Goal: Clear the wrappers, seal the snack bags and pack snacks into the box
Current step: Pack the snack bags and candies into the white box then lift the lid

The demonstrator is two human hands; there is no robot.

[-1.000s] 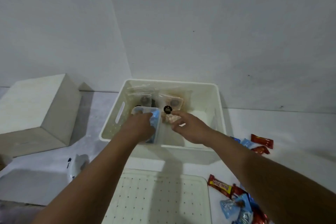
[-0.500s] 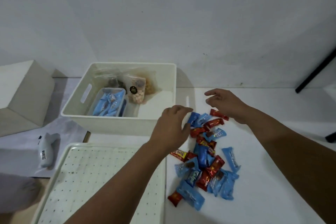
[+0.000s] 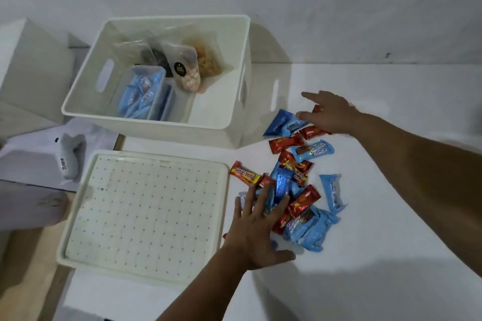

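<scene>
Two hands spread over a scatter of red and blue snack bars (image 3: 300, 190) on the white worktop (image 3: 378, 255). Left hand (image 3: 257, 229) flat, fingers straight and splayed, pressing on the near end of the pile — gripping nothing. Right hand (image 3: 330, 113) relaxed, fingers extended, resting on the far bars just beside the box (image 3: 156, 122). Inside the box: a clear tub (image 3: 142, 95) of blue bars, plus sealed snack bags (image 3: 186, 70) standing behind it. Lid (image 3: 146, 214) lying flat in front of the box, touching the pile's left edge. Further left — a small grey device (image 3: 69, 155) on paper.
</scene>
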